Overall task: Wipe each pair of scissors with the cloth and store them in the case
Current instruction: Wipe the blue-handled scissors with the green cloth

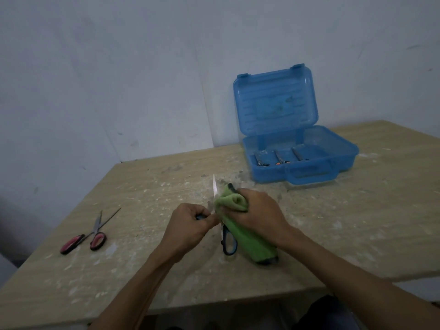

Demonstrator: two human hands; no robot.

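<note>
Left hand (188,222) pinches blue scissors (214,191) by a handle. Right hand (257,210) clenches green cloth (250,241) round one blade. Blades point away from the person. Open case (342,160) sits ahead-right, nearer the right hand.

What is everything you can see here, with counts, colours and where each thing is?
table: one, light wood, dusty, against the wall
wall: one, pale, behind the table
case: one, see-through blue, lid up, table's far right
stored scissors: apparently three, dark with orange, inside the case
pink-handled scissors: one, pink and black, open, table's left
blue-handled scissors: one, blue and black, held above the table
cloth: one, green, wrapped round the blue-handled scissors
left hand: one, grips the blue-handled scissors
right hand: one, grips the cloth
</note>
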